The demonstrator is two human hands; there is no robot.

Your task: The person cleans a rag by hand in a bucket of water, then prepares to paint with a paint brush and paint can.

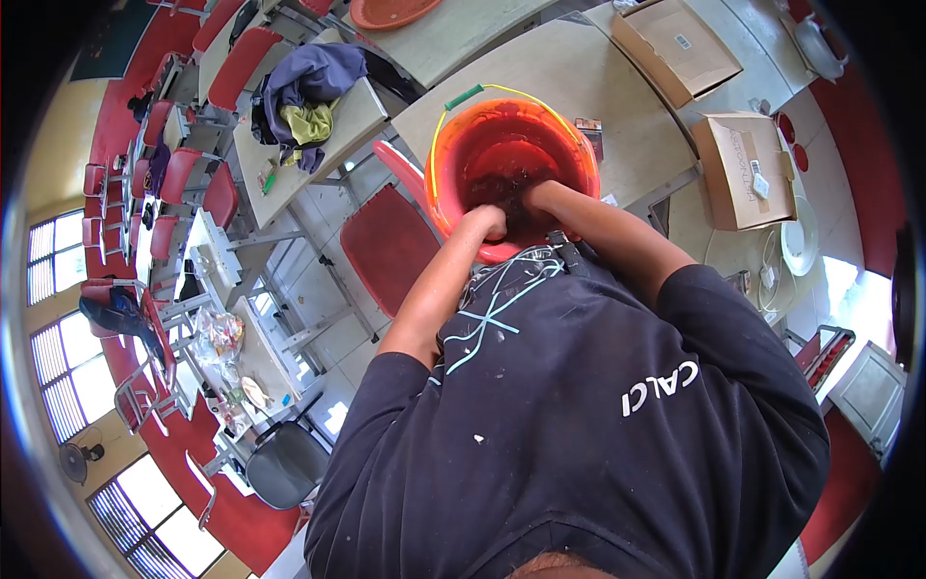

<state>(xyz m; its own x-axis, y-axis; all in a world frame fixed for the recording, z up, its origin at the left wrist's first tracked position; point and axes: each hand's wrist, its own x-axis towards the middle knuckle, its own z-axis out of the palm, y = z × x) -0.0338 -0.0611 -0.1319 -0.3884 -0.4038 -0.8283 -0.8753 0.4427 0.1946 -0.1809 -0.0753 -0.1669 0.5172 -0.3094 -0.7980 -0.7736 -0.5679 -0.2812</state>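
An orange-red bucket [450, 179] with a thin yellow handle and a green grip [465, 96] stands in front of my body, its mouth facing me. Both of my forearms reach down into it. My left hand [493, 221] is just inside the near rim, on the left. Deeper to the right, my right hand [540, 197] goes into a dark, wet-looking mass [503, 193] at the bottom. The fingers of both hands are hidden, so what they hold cannot be made out.
A table [627, 106] lies beyond the bucket, with a small dark packet [589, 138] beside it. Two cardboard boxes [675, 53] stand on the right. A red chair [391, 246] is at my left, and bundled clothes [309, 92] lie on another table.
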